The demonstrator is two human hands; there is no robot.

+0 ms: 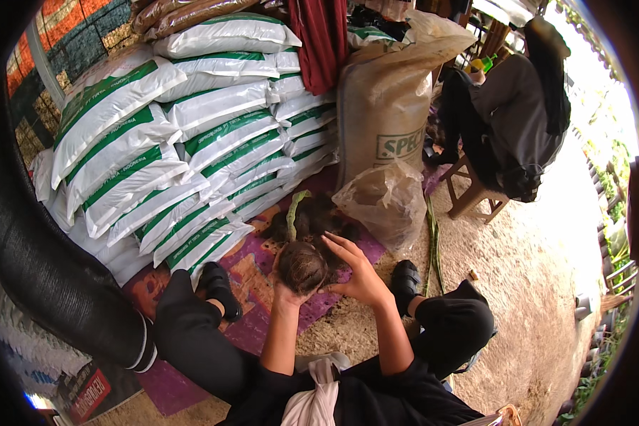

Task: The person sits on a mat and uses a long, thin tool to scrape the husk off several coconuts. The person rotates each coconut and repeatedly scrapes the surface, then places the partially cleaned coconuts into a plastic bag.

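Note:
My left hand (287, 296) cups a round, brown ball wrapped in fibre (302, 267) from below and from its left side. A thick, pale green plant stem (292, 217) stands up from the far side of the ball and bends at its tip; the join between them is hidden. To the right of the ball, my right hand (361, 272) has its fingers spread and curved, with the thumb near the ball's lower edge. Whether it touches the ball I cannot tell. Beyond both hands, several dark, rounded clumps (319, 210) lie on a purple and orange patterned sheet (245, 325).
White and green filled sacks (234, 106) are stacked at the left. A large tan woven sack (378, 106) stands ahead, with a crumpled clear plastic bag (386, 199) before it. At the right, another person (516, 106) sits on a brown plastic stool (474, 191). Long green leaves (434, 250) lie on the floor.

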